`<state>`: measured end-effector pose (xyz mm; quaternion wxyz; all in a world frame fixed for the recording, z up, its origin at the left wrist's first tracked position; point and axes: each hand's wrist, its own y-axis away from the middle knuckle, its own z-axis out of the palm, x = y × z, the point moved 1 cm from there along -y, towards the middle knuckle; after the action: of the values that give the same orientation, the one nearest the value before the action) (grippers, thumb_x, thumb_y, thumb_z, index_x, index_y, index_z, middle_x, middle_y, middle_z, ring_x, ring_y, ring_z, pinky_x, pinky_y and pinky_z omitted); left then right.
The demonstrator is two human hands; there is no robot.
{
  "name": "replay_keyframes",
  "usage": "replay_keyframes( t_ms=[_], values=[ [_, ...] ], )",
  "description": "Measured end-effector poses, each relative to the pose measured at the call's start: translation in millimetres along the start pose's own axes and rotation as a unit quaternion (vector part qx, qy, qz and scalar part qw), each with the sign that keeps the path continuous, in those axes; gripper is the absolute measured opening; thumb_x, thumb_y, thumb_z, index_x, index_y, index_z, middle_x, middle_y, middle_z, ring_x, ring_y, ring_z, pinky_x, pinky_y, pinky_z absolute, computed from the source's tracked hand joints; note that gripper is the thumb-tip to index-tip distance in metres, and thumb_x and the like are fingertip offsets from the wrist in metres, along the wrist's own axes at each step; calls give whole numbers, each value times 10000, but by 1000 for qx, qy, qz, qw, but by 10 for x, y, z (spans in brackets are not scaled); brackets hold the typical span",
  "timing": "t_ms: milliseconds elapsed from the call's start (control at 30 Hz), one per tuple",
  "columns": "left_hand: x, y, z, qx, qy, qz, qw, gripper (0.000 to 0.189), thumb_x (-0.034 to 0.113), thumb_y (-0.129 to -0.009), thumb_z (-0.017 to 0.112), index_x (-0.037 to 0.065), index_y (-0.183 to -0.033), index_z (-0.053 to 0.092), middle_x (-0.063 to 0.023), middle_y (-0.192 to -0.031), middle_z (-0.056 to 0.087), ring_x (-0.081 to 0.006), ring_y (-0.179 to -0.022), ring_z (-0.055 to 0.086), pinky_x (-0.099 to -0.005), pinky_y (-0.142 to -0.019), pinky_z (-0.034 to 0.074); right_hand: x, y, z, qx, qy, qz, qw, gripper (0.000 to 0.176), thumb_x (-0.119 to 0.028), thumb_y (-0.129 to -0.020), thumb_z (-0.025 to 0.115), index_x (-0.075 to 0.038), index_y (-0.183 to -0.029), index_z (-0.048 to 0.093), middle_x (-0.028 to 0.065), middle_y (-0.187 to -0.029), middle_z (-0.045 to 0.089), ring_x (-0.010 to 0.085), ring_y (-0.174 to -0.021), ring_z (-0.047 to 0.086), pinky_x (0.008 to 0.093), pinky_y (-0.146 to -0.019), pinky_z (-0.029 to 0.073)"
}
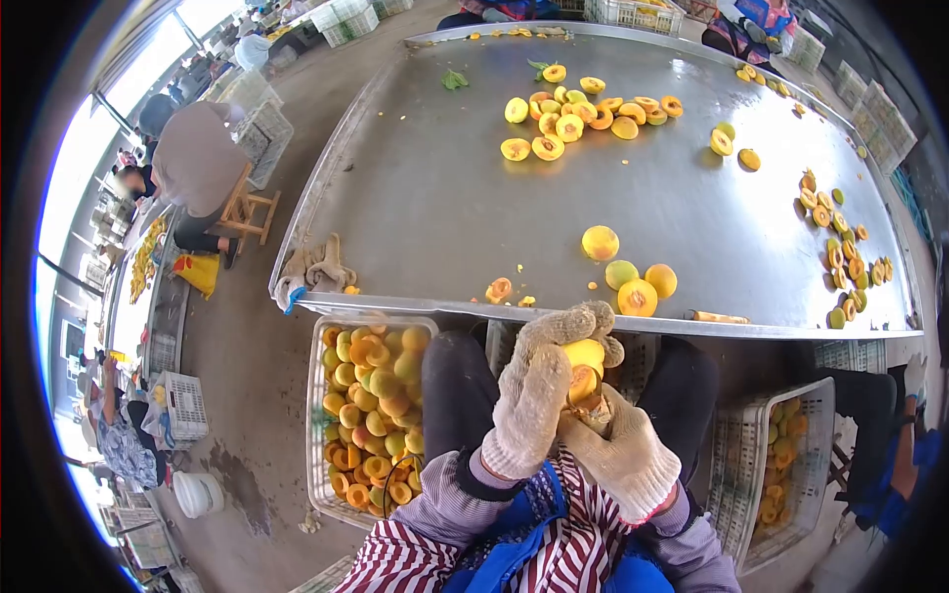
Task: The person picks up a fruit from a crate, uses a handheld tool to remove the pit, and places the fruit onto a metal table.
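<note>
Over my lap, my left hand (542,390), in a knitted cream work glove, is wrapped around a yellow peach (583,354). A cut, orange-brown face of the peach points toward my right hand (628,457). That hand, also gloved, is closed right below the fruit, its thumb side close to the cut face. What its fingers grip is largely hidden; a small pale-and-brown piece (594,413) shows there. Just beyond my hands, several whole peaches (600,243) and a cut peach half (637,297) lie near the edge of the metal table (425,227).
A white crate (314,435) of peach halves stands left of my knees, another crate (730,484) to the right. Peach halves (568,127) are scattered across the table. A wooden handle (720,317) and crumpled gloves (314,265) lie at its front edge. Other people sit nearby.
</note>
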<state>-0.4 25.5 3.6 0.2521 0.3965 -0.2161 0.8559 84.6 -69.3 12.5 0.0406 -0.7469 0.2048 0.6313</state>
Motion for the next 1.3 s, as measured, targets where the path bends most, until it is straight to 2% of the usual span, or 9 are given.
replay_keyframes(
  t_ms=[267, 400, 600, 700, 800, 833, 867, 1000, 1300],
  values=[
    [281, -96, 55, -36, -75, -189, 978, 359, 295, -1042, 528, -15, -1178, 648, -87, -1072, 683, -120, -892, 622, -271, -832, 513, -189, 86, -211, -204, -243, 239, 917, 248, -276, -953, 663, -43, -884, 613, 1, -628, 579, 86, -483, 521, 237, -454, 402],
    [345, -103, 78, -84, -202, -132, 967, 275, 206, -1028, 541, -22, -1102, 675, -59, -955, 704, -109, -829, 622, -272, -766, 522, -112, 133, -219, -232, -306, 256, 887, 245, -269, -947, 654, -48, -854, 602, -9, -593, 531, 75, -448, 459, 217, -424, 352],
    [370, -199, 93, -202, -412, 280, 843, 232, 217, -894, 662, 66, -1065, 707, -113, -1009, 713, -296, -861, 702, -354, -695, 550, -146, 245, -298, -229, -299, 236, 896, 174, -191, -901, 664, -43, -836, 597, -4, -624, 521, 87, -485, 462, 223, -439, 349],
    [342, -188, 153, -213, -383, 175, 882, 221, 265, -886, 679, 98, -1028, 710, -89, -1010, 714, -300, -866, 697, -375, -704, 548, 139, 278, -304, -258, -447, 212, 830, 110, -110, -864, 642, -12, -911, 624, 55, -800, 617, 146, -663, 587, 296, -569, 473],
    [367, -97, 244, -169, -443, 55, 879, 193, 293, -916, 657, 107, -952, 698, -80, -942, 702, -314, -835, 682, -403, -686, 540, 541, 387, -240, -120, -249, 47, 960, 295, -295, -839, 565, -28, -725, 509, 92, -589, 522, 243, -459, 473, 332, -434, 348],
    [327, -78, 240, -158, -448, 67, 878, 199, 301, -922, 648, 109, -951, 691, -80, -928, 699, -317, -825, 678, -409, -686, 537, 464, 420, -201, -163, -541, 154, 810, 223, -231, -878, 574, -9, -858, 560, 81, -625, 552, 204, -502, 512, 314, -464, 387],
    [289, -60, 225, -150, -451, 77, 877, 205, 309, -928, 639, 111, -951, 685, -79, -915, 697, -321, -815, 675, -414, -686, 534, 287, 492, -186, -41, -376, 190, 906, 280, -321, -988, 576, -57, -1080, 585, 12, -731, 562, 142, -562, 527, 309, -511, 433],
    [218, 4, 146, -179, -404, 248, 862, 234, 270, -927, 616, 88, -1064, 670, -120, -1099, 677, -317, -962, 662, -399, -753, 528, 508, 460, -119, -259, -601, 133, 744, 340, -381, -1004, 515, -62, -1109, 569, 17, -740, 504, 208, -596, 490, 360, -575, 395],
    [240, 101, 145, -185, -295, 292, 891, 259, 330, -962, 628, 73, -954, 656, -93, -936, 687, -253, -866, 673, -388, -771, 527, 581, 519, -122, -266, -582, 126, 758, 294, -396, -1019, 484, -133, -888, 507, -4, -633, 433, 192, -496, 382, 364, -523, 342]
  ],
)
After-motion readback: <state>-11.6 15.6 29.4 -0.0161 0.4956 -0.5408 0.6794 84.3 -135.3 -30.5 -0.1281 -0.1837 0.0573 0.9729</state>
